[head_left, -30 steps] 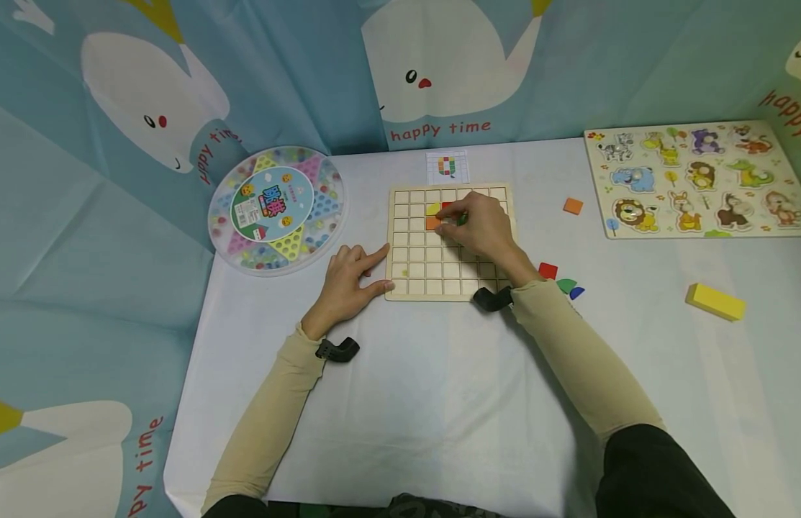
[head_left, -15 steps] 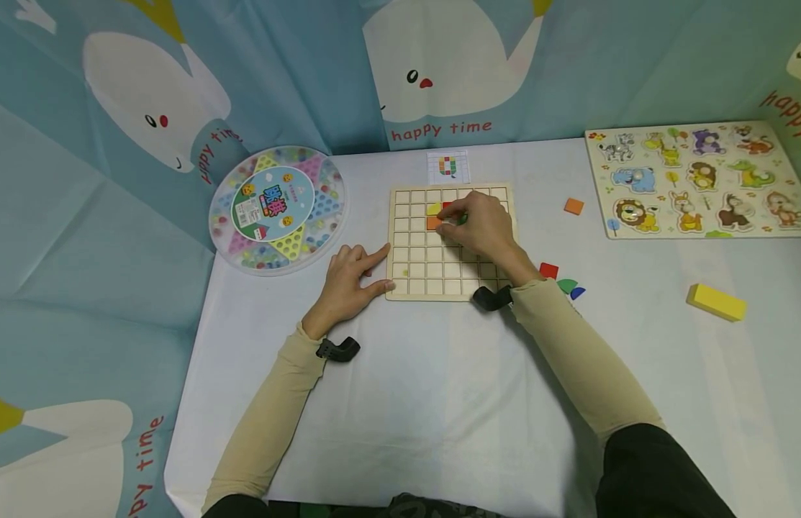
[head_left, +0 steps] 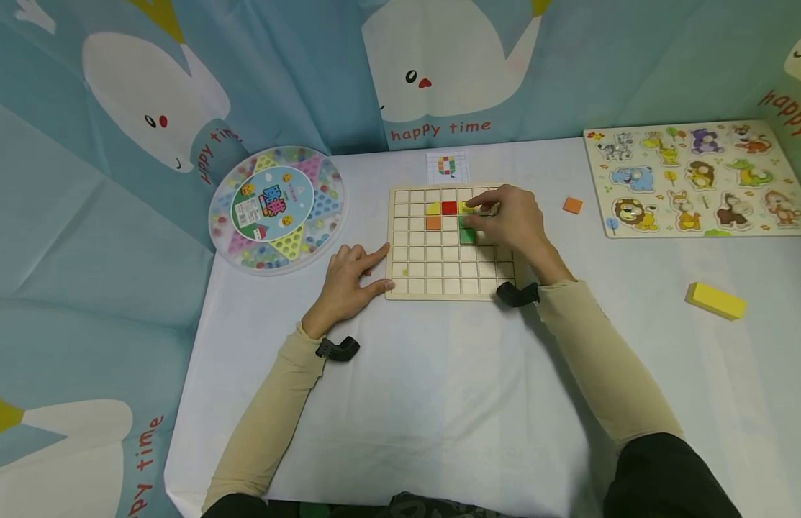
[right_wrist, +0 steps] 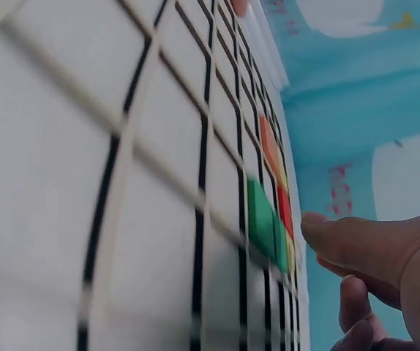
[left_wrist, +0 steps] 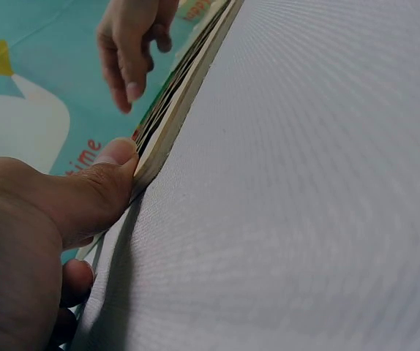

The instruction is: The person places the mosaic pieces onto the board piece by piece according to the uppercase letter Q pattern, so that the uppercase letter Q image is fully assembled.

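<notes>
A wooden grid board (head_left: pixel 426 288) lies on the white table. My left hand (head_left: pixel 348 284) touches its left side with the index finger and thumb spread; in the left wrist view the thumb (left_wrist: pixel 96 194) presses the board's edge. My right hand (head_left: pixel 513 223) hovers over the upper right cells, thumb and index finger apart, with nothing visible between them. Near those fingertips are a yellow piece (head_left: pixel 465 208) and green pieces (right_wrist: pixel 265 223), partly hidden in the head view. A red square (head_left: pixel 449 208), an orange square (head_left: pixel 434 223) and another yellow piece (head_left: pixel 433 208) sit in cells nearby.
Behind the board lies a pattern card (head_left: pixel 447 167). A round marble game (head_left: pixel 277 208) stands at the left, an animal puzzle (head_left: pixel 698 180) at the back right. An orange square (head_left: pixel 572 206) and a yellow block (head_left: pixel 715 301) lie on the right side.
My right hand has shifted right across the board, uncovering the red square and a green piece. Its arm now covers the loose pieces beside the board. My left hand stays put.
</notes>
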### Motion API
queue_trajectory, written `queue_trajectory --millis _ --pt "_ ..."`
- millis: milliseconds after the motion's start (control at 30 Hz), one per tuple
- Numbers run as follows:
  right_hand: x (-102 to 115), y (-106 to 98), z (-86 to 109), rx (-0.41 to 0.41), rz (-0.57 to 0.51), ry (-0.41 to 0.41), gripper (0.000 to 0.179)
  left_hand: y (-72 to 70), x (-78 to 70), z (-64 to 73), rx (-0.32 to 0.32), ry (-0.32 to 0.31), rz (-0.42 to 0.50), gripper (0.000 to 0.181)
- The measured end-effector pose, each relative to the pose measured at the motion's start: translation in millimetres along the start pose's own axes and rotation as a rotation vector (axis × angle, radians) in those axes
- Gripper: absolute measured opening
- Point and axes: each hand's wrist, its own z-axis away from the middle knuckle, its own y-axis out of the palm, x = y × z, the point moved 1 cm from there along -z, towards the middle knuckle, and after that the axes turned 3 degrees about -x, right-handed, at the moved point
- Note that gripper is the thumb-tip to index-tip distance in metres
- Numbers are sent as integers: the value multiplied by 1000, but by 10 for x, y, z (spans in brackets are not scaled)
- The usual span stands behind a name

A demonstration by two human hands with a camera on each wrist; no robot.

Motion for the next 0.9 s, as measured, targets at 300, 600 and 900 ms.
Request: queue_trajectory --millis 300,600,900 --pt "-345 -422 145 -41 14 61 46 5 -15 3 -3 9 -12 74" --pt "-588 -643 279 -120 196 197 56 7 0 17 -15 7 -8 72" --pt "-702 -683 365 -85 296 343 53 27 3 11 -11 12 -14 72"
